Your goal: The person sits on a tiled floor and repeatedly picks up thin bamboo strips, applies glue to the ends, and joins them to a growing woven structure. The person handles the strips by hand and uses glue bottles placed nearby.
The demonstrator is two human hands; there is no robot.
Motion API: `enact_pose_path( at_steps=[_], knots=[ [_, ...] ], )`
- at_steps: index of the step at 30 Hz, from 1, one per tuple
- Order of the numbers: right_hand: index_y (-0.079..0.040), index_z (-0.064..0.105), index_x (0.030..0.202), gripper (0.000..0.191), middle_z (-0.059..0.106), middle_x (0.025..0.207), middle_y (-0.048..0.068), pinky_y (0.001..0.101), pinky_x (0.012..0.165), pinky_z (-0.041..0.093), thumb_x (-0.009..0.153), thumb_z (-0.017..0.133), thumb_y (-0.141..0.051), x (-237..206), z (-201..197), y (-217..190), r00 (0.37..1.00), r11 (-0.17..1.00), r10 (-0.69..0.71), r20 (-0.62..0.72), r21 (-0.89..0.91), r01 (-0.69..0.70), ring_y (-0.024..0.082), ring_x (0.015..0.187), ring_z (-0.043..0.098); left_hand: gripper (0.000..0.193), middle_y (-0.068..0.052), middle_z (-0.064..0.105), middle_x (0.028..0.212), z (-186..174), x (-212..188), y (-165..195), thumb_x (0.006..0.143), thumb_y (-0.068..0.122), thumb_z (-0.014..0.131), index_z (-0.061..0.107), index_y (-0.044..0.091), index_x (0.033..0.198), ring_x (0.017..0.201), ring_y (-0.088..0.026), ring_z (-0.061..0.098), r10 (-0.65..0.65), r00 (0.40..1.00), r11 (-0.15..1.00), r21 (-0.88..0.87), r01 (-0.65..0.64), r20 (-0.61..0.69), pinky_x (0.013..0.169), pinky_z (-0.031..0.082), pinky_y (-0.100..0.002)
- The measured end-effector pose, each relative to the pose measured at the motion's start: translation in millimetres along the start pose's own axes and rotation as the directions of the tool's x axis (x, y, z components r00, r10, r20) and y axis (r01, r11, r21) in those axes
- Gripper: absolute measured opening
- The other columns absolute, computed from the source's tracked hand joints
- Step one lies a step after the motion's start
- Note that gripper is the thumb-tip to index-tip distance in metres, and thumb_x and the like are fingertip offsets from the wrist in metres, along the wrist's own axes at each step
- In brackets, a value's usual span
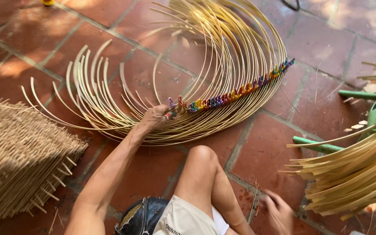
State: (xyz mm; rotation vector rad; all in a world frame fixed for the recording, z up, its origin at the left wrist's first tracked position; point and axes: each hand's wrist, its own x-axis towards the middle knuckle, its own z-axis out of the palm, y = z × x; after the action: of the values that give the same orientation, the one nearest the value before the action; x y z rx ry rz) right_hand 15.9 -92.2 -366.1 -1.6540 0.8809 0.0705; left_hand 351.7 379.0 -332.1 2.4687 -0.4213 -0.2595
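Note:
A fan of curved pale cane strips (223, 65) lies on the red tile floor, pinned together along a line of coloured clips (236, 92). My left hand (155, 117) reaches forward and pinches the strips at the near end of that clip line, fingers closed around a clip or strip. My right hand (278, 212) rests low near the floor beside my bent knee (202, 156), blurred, with its fingers loosely apart and nothing seen in it.
A woven cane panel (18, 156) with protruding stick ends lies at left. A bundle of straight cane strips (353, 174) sits at right over a green frame (362, 126). A dark worn cushion (142, 215) is under me.

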Motion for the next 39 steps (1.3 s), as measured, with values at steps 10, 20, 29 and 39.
enact_pose_path(
  at_steps=[10, 20, 29, 39],
  knots=[
    [0.004, 0.046, 0.137, 0.055, 0.062, 0.138, 0.014, 0.0569, 0.103, 0.046, 0.096, 0.070, -0.023, 112.6, 233.9, -127.1, 0.973, 0.758, 0.014, 0.232, 0.632, -0.162, 0.035, 0.129, 0.055, 0.049, -0.015, 0.070, 0.078, -0.1, 29.9, 17.1, 0.082, 0.044, 0.073, 0.073, 0.012, 0.120, 0.076, -0.030, 0.067, -0.157, 0.954, 0.980, 0.163, 0.117, 0.255, 0.080, 0.041, -0.054],
    [-0.001, 0.065, 0.118, 0.045, 0.073, 0.106, 0.010, 0.0461, 0.081, 0.061, 0.087, 0.081, -0.030, 73.6, 211.9, -168.2, 0.946, 0.620, -0.058, 0.319, 0.754, -0.217, 0.024, 0.092, 0.071, 0.066, -0.006, 0.063, 0.074, -13.0, 7.7, 32.7, 0.079, 0.056, 0.078, 0.076, -0.005, 0.105, 0.064, -0.016, 0.050, -0.098, 0.717, 0.891, -0.261, 0.372, 0.690, 0.060, 0.038, -0.038],
    [0.004, 0.063, 0.117, 0.049, 0.075, 0.110, 0.016, 0.0482, 0.081, 0.065, 0.085, 0.070, -0.033, -19.9, 148.9, -114.8, 0.901, 0.702, 0.058, 0.431, 0.624, -0.343, 0.029, 0.096, 0.074, 0.062, -0.002, 0.069, 0.087, -2.1, -77.9, 96.3, 0.077, 0.044, 0.082, 0.068, 0.004, 0.123, 0.077, -0.012, 0.058, -0.040, 0.612, 0.909, -0.225, 0.350, 0.790, 0.069, 0.048, -0.033],
    [0.006, 0.064, 0.120, 0.062, 0.073, 0.110, 0.016, 0.0480, 0.083, 0.064, 0.085, 0.078, -0.044, 80.7, 215.0, -141.6, 0.906, 0.727, -0.170, 0.388, 0.670, -0.151, 0.031, 0.097, 0.072, 0.056, -0.001, 0.070, 0.077, -18.0, 5.2, 93.4, 0.073, 0.017, 0.083, 0.066, 0.009, 0.125, 0.064, -0.011, 0.061, -0.070, 0.759, 0.817, -0.399, 0.415, 0.647, 0.055, 0.051, -0.031]
  ],
)
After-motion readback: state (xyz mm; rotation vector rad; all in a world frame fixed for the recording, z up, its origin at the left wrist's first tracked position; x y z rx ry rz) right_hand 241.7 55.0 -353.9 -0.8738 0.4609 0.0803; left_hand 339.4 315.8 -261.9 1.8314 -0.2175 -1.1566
